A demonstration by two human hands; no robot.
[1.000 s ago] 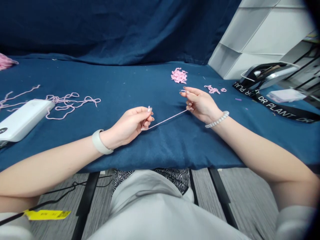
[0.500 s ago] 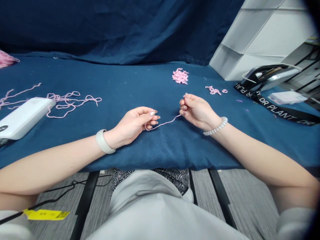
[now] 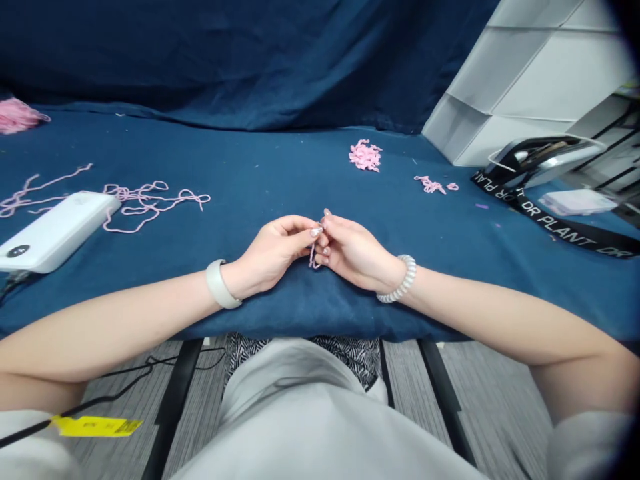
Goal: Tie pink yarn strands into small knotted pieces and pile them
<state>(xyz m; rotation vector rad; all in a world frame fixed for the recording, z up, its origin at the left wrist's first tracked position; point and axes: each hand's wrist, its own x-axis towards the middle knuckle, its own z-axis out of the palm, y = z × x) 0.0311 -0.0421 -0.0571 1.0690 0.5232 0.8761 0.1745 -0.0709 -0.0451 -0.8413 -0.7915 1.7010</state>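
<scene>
Pinching a short piece of pink yarn point(image 3: 313, 259) with the left hand point(image 3: 273, 253) and the right hand point(image 3: 357, 255) together, the fingertips of the two hands touching above the near part of a dark blue cloth point(image 3: 250, 160) on the table. Letting the yarn hang down from between the fingers as one small loop, exactly at the middle of the scene, with the rest of its length hidden inside the grip. Wearing a pale wrist band point(image 3: 219, 285) on the left wrist and a white coil bracelet point(image 3: 397, 280) on the right wrist. Showing on the cloth, far from the hands and a little to the right, a heap of cut pink yarn pieces point(image 3: 365, 155), and further right a few smaller pink pieces point(image 3: 429, 185). Spreading on the left side, a long tangle of pink yarn point(image 3: 150, 200), running just behind a white power bank point(image 3: 55, 223). Resting at the far left, a pink yarn bundle point(image 3: 17, 115). Standing at the far right, a white shelf unit point(image 3: 520, 87), and beside it a black and silver pouch point(image 3: 545, 160), a black strap point(image 3: 555, 227) printed with "DR PLANT", and a pale flat packet point(image 3: 575, 202). Hanging below the near table edge on the left, a yellow tag point(image 3: 95, 425) on a black cord.
</scene>
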